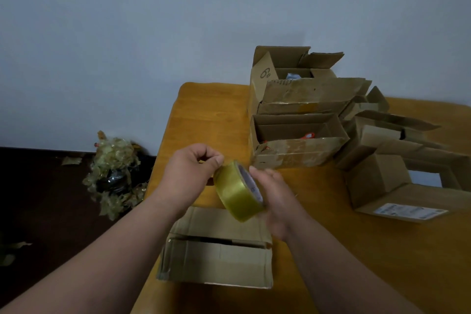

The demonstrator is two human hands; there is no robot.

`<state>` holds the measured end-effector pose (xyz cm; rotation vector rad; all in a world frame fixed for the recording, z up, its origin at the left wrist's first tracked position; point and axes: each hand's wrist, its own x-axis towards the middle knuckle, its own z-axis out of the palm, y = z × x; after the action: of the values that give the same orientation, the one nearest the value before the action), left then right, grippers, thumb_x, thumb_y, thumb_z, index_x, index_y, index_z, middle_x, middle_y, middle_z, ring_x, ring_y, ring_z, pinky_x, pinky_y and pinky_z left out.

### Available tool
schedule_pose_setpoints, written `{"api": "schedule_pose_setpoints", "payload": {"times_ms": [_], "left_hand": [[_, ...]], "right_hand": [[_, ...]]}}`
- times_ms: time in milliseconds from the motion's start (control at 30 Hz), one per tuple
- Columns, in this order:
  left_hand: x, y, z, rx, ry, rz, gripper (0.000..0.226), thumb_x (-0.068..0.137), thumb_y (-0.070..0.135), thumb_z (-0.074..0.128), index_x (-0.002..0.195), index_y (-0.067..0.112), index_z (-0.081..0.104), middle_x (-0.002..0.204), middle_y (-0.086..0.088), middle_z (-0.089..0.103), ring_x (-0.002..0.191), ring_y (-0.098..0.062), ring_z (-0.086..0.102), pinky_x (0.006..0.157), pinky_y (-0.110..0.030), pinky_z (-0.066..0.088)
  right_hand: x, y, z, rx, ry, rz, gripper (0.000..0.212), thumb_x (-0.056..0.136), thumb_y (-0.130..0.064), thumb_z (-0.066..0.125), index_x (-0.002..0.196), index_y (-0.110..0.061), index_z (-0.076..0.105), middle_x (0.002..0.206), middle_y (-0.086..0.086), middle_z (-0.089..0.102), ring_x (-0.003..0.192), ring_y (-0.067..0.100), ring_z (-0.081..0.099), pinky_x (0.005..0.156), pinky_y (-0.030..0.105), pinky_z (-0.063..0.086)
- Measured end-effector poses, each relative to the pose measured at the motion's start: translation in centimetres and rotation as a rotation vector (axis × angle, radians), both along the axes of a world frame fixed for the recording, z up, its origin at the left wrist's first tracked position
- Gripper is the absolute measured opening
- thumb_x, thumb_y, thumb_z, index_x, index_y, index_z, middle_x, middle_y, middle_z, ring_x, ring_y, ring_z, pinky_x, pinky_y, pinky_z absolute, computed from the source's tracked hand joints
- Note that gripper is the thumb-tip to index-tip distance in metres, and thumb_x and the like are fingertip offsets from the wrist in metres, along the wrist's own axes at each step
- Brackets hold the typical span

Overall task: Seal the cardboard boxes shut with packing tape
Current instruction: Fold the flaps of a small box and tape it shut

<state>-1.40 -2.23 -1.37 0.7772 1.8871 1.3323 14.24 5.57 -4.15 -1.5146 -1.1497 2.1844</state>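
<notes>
A roll of yellowish clear packing tape (238,192) is held in the air above a small cardboard box (216,257) whose flaps are folded down, with a dark gap along the seam. My right hand (274,199) grips the roll from its right side. My left hand (196,163) pinches at the roll's upper left edge with curled fingers; the tape end itself is too small to make out. The box sits at the near left of the wooden table (204,115).
Several open cardboard boxes (298,140) stand at the back and right of the table, one showing orange-handled items. A box with a white label (407,209) lies at the right. On the dark floor at the left sits a heap of crumpled used tape (114,173).
</notes>
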Motion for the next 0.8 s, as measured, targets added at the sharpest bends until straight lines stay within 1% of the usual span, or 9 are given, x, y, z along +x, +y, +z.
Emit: {"api": "schedule_pose_setpoints", "payload": {"times_ms": [100, 200, 333, 400, 467, 533, 633, 733, 800], "left_hand": [[-0.2, -0.2, 0.1, 0.013, -0.009, 0.038, 0.015, 0.091, 0.016, 0.067, 0.076, 0.016, 0.070, 0.071, 0.003, 0.068, 0.071, -0.014, 0.063, 0.065, -0.030, 0.058], [-1.2, -1.0, 0.1, 0.042, -0.110, 0.028, 0.015, 0.091, 0.016, 0.067, 0.076, 0.015, 0.070, 0.084, -0.008, 0.071, 0.078, -0.020, 0.066, 0.074, -0.035, 0.059], [-2.6, -2.6, -0.1, 0.031, -0.225, -0.079, 0.012, 0.083, 0.020, 0.073, 0.071, 0.022, 0.074, 0.089, -0.006, 0.072, 0.088, -0.019, 0.067, 0.082, -0.034, 0.058], [-2.9, -3.3, -0.2, 0.036, -0.269, -0.082, 0.007, 0.073, 0.027, 0.075, 0.066, 0.027, 0.073, 0.082, 0.004, 0.070, 0.085, -0.013, 0.065, 0.078, -0.031, 0.056], [-3.3, -4.0, -0.3, 0.045, -0.325, -0.054, 0.006, 0.067, 0.031, 0.074, 0.065, 0.027, 0.071, 0.077, 0.005, 0.067, 0.078, -0.008, 0.062, 0.076, -0.030, 0.052], [-3.7, -4.7, -0.3, 0.041, -0.345, -0.087, 0.008, 0.067, 0.033, 0.074, 0.068, 0.026, 0.070, 0.065, 0.002, 0.055, 0.062, -0.008, 0.054, 0.075, -0.029, 0.053], [-4.4, -5.3, -0.4, 0.064, -0.397, -0.094, 0.006, 0.077, 0.027, 0.068, 0.075, 0.022, 0.067, 0.054, 0.001, 0.044, 0.051, -0.013, 0.048, 0.075, -0.033, 0.055], [-4.9, -5.4, -0.6, 0.023, -0.360, -0.110, 0.010, 0.092, 0.015, 0.059, 0.082, 0.014, 0.061, 0.063, -0.007, 0.061, 0.064, -0.019, 0.062, 0.069, -0.030, 0.055], [-4.9, -5.4, -0.5, -0.011, -0.375, -0.155, 0.014, 0.096, 0.010, 0.053, 0.084, 0.010, 0.061, 0.077, -0.013, 0.069, 0.074, -0.022, 0.068, 0.071, -0.032, 0.056]], "right_hand": [[0.0, -0.7, -0.4, -0.478, 0.234, 0.069, 0.048, 0.088, -0.043, 0.061, 0.128, -0.017, 0.057, 0.118, 0.020, 0.068, 0.104, 0.038, 0.068, 0.087, 0.049, 0.055], [-0.2, -1.1, -0.6, -0.567, 0.387, 0.014, 0.052, 0.086, -0.034, 0.063, 0.131, -0.011, 0.054, 0.116, 0.023, 0.068, 0.098, 0.035, 0.071, 0.076, 0.045, 0.059], [-0.4, -0.3, -0.1, -0.446, 0.421, 0.039, 0.048, 0.086, -0.029, 0.062, 0.130, -0.010, 0.058, 0.113, 0.016, 0.071, 0.092, 0.028, 0.072, 0.073, 0.037, 0.058], [-0.1, -0.1, 0.1, -0.333, 0.394, 0.128, 0.046, 0.087, -0.025, 0.059, 0.128, -0.006, 0.057, 0.091, 0.011, 0.071, 0.078, 0.021, 0.069, 0.072, 0.036, 0.053], [0.4, 0.1, 0.1, -0.196, 0.362, 0.199, 0.048, 0.082, -0.019, 0.064, 0.127, -0.004, 0.053, 0.067, 0.005, 0.053, 0.060, 0.016, 0.053, 0.063, 0.030, 0.041], [1.0, 0.5, 0.3, -0.079, 0.335, 0.270, 0.052, 0.077, -0.010, 0.069, 0.126, -0.002, 0.053, 0.069, 0.010, 0.043, 0.058, 0.017, 0.043, 0.059, 0.030, 0.036], [2.0, 1.4, 1.3, 0.168, 0.183, 0.467, 0.048, 0.072, -0.005, 0.066, 0.119, -0.014, 0.067, 0.078, 0.018, 0.048, 0.059, 0.020, 0.045, 0.058, 0.032, 0.041], [2.6, 1.5, 1.9, 0.298, 0.066, 0.592, 0.047, 0.068, -0.011, 0.070, 0.113, -0.022, 0.071, 0.070, 0.010, 0.056, 0.056, 0.015, 0.049, 0.058, 0.030, 0.045], [2.9, 1.5, 1.8, 0.224, 0.112, 0.519, 0.042, 0.073, -0.021, 0.075, 0.113, -0.013, 0.067, 0.064, 0.007, 0.051, 0.052, 0.013, 0.046, 0.054, 0.028, 0.044]]}}
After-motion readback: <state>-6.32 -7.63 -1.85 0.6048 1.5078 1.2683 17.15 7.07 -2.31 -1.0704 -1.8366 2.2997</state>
